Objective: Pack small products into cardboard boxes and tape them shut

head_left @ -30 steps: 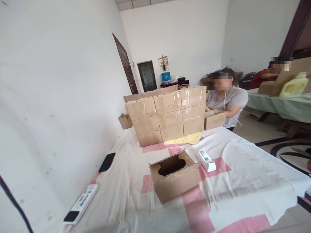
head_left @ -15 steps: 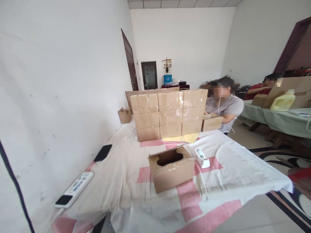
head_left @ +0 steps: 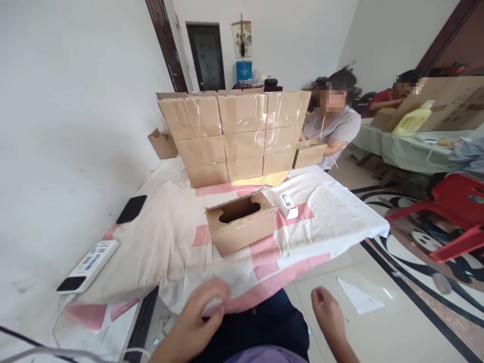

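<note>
My left hand is over the near edge of the tablecloth, slightly blurred. Its fingers curve towards the thumb with a gap between, and nothing shows in its grasp. To the right, past the table edge, my right hand hangs over the floor, fingers curled into a loose fist with nothing visible in it. An open-topped cardboard box with cut-out inner flaps stands on the table in front of my hands, touched by neither. Just right of that box lies a small white device with a screen.
Taped cardboard boxes form a wall behind yellow sheets. A phone and a white power strip lie at left. Across the table a co-worker handles a carton. A red chair stands right.
Both my hands have come into view from below. The camera has tilted down and turned right, so the table items appear higher and further left. The open box stays in place.
</note>
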Motion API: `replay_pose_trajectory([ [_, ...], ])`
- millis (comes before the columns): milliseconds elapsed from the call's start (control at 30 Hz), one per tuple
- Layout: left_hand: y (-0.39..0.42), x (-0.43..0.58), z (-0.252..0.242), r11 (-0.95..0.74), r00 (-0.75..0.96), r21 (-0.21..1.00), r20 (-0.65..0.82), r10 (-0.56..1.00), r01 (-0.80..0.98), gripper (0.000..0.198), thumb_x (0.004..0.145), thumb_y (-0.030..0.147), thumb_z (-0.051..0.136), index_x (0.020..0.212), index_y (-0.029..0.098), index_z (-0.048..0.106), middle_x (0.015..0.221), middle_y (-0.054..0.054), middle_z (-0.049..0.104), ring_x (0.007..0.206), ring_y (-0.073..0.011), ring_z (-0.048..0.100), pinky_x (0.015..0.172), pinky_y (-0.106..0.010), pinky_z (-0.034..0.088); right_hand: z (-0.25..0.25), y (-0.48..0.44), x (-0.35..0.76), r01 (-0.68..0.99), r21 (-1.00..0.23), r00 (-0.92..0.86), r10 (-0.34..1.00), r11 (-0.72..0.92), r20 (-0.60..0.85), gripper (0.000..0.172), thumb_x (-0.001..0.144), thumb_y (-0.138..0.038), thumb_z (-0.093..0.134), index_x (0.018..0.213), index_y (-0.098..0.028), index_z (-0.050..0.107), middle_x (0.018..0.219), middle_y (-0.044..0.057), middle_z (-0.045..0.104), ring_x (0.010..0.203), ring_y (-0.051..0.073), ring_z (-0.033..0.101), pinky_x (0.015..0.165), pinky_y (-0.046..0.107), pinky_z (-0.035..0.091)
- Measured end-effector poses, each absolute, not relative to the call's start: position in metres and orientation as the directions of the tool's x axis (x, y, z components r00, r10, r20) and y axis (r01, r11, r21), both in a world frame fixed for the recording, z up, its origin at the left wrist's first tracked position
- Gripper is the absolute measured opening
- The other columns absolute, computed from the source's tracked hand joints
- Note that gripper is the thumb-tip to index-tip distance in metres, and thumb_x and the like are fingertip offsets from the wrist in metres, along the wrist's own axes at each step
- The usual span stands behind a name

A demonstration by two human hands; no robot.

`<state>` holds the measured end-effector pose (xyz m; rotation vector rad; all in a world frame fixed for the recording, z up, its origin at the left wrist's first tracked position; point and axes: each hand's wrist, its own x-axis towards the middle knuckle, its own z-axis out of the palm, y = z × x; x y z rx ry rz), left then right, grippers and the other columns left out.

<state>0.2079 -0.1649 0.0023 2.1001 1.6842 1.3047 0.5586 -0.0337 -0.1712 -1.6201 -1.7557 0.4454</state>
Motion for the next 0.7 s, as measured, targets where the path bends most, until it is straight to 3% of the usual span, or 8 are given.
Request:
replay_pose_trajectory([
  [67,-0.131,0.202,0.002,-0.321,-0.018,0.388,0.661,0.750,0.864,0.014,0.099,0.020,0.059,0.109,0.021,0.069,0.116,-0.011,0.072,0.116,-0.0256,0.067,0.100,-0.042,0.058,-0.137,-0.004,0.554,0.698,-0.674,0.013,0.938,0.240,0.347,0.030,0.093,-0.047,0.051,0.073,-0.026,0.057,0.068,0.003,0.065,0.063,0.025,0.065,0.061,0.039,0.052],
  [133,-0.094,0.196,0.005,-0.160,-0.043,0.189,0.764,0.644,0.969,0.038,0.093,0.022,0.069,0.131,0.017,0.065,0.142,-0.020,0.062,0.139,-0.0375,0.054,0.114,-0.055,0.048,-0.096,0.036,0.538,0.682,-0.657,-0.003,0.899,0.323,0.438,0.025,0.094,-0.044,0.052,0.079,-0.025,0.059,0.079,0.006,0.068,0.075,0.025,0.067,0.070,0.039,0.053],
  [200,-0.063,0.191,0.007,-0.048,-0.053,0.107,0.778,0.626,0.993,0.053,0.092,0.027,0.071,0.143,0.014,0.061,0.157,-0.024,0.049,0.150,-0.0447,0.040,0.119,-0.062,0.040,-0.062,0.080,0.516,0.653,-0.646,-0.041,0.870,0.395,0.492,0.022,0.092,-0.043,0.054,0.087,-0.023,0.061,0.088,0.008,0.070,0.088,0.027,0.067,0.082,0.041,0.054],
  [333,-0.032,0.183,0.007,0.057,-0.097,0.083,0.652,0.752,0.995,0.050,0.099,0.036,0.061,0.146,0.022,0.063,0.170,-0.016,0.036,0.158,-0.0488,0.025,0.122,-0.074,0.025,-0.038,0.155,0.474,0.674,-0.641,-0.092,0.903,0.367,0.419,0.034,0.085,-0.046,0.057,0.104,-0.019,0.064,0.108,0.015,0.068,0.103,0.031,0.064,0.096,0.049,0.052],
  [500,-0.028,0.169,0.021,0.060,-0.103,0.097,0.540,0.836,0.993,0.036,0.098,0.044,0.061,0.128,0.029,0.076,0.172,-0.009,0.033,0.161,-0.0482,0.018,0.123,-0.077,0.018,-0.053,0.186,0.449,0.662,-0.704,-0.056,0.954,0.255,0.293,0.040,0.083,-0.045,0.057,0.110,-0.018,0.064,0.120,0.017,0.065,0.105,0.029,0.063,0.098,0.047,0.050],
  [600,-0.023,0.160,0.036,0.020,-0.086,0.152,0.445,0.891,0.988,0.038,0.092,0.051,0.068,0.123,0.031,0.076,0.169,-0.011,0.038,0.155,-0.0487,0.030,0.121,-0.080,0.019,-0.063,0.179,0.442,0.652,-0.698,-0.041,0.933,0.297,0.359,0.038,0.083,-0.043,0.056,0.111,-0.018,0.063,0.120,0.016,0.063,0.115,0.030,0.059,0.106,0.047,0.045],
  [700,-0.016,0.158,0.040,-0.002,-0.081,0.213,0.382,0.921,0.977,0.053,0.091,0.047,0.071,0.140,0.030,0.064,0.154,-0.014,0.056,0.143,-0.0411,0.049,0.123,-0.078,0.017,-0.067,0.172,0.442,0.633,-0.724,-0.003,0.935,0.276,0.354,0.039,0.086,-0.048,0.056,0.113,-0.019,0.059,0.121,0.015,0.062,0.114,0.029,0.058,0.104,0.045,0.045],
])
